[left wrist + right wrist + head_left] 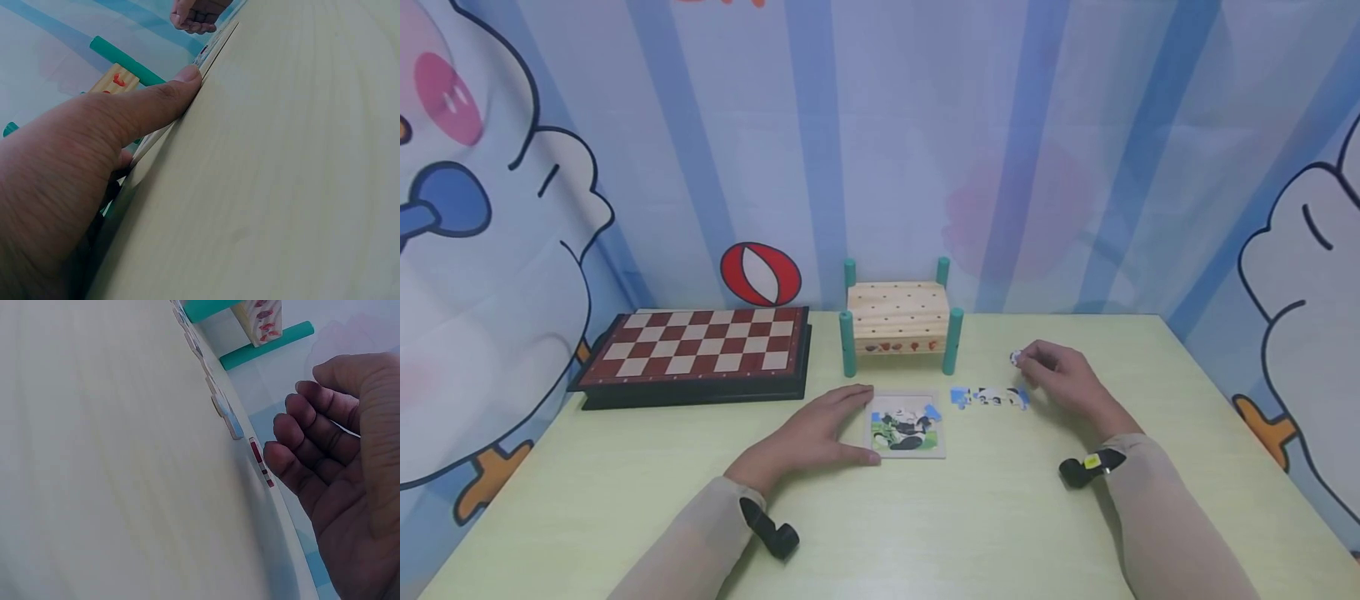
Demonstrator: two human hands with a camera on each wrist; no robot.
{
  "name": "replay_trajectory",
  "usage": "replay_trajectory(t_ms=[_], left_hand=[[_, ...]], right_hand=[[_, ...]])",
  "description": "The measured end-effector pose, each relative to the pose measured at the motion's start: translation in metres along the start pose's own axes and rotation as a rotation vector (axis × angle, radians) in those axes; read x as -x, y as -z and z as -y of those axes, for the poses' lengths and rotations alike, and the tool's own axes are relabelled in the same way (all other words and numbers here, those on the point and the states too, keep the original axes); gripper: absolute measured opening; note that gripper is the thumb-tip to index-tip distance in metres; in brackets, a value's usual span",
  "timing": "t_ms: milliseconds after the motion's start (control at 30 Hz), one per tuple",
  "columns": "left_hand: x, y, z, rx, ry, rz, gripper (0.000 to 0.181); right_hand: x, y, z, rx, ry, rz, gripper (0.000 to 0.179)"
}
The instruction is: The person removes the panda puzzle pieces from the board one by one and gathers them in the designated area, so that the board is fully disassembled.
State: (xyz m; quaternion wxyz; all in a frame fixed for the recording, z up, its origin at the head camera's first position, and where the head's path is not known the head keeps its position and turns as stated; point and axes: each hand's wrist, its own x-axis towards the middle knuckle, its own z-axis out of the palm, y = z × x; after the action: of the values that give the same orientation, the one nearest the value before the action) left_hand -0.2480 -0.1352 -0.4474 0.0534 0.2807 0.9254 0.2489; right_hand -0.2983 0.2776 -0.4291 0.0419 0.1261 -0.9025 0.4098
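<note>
Pieces (989,397) with panda markings lay in a row just right of a square puzzle tray (904,400), which was partly filled, near the middle of the table (962,533). The left hand (820,429) had its thumb and fingers spread apart, touching the tray's left side. The right hand (1066,383) pinched a small piece (1015,358) at its fingertips, near the row's right end. A wooden stand (898,312) with green posts stood on the far side; a checkered board (700,342) lay far left.
</note>
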Motion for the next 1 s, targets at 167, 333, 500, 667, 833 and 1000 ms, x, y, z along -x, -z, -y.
replay_trajectory(t_ms=[167,333,500,667,833,1000], left_hand=[[0.000,0.001,-0.001,-0.003,0.001,0.002,0.105],[0.000,0.001,-0.002,-0.010,-0.005,0.000,0.104],[0.001,0.002,-0.002,-0.005,-0.001,0.002,0.103],[0.001,0.002,-0.002,0.000,-0.003,0.002,0.103],[0.001,0.002,-0.002,-0.003,-0.004,-0.001,0.104],[0.001,0.000,0.000,0.009,-0.001,-0.002,0.104]], right_hand=[[0.000,-0.001,0.001,-0.027,0.009,-0.039,0.030],[0.000,-0.001,0.004,-0.051,0.028,-0.056,0.028],[-0.001,-0.002,0.005,-0.047,0.030,-0.052,0.031],[-0.001,-0.005,0.006,-0.060,0.049,-0.041,0.033],[-0.003,-0.016,0.021,-0.027,0.073,-0.009,0.030],[-0.007,-0.041,0.044,-0.012,0.155,0.084,0.016]])
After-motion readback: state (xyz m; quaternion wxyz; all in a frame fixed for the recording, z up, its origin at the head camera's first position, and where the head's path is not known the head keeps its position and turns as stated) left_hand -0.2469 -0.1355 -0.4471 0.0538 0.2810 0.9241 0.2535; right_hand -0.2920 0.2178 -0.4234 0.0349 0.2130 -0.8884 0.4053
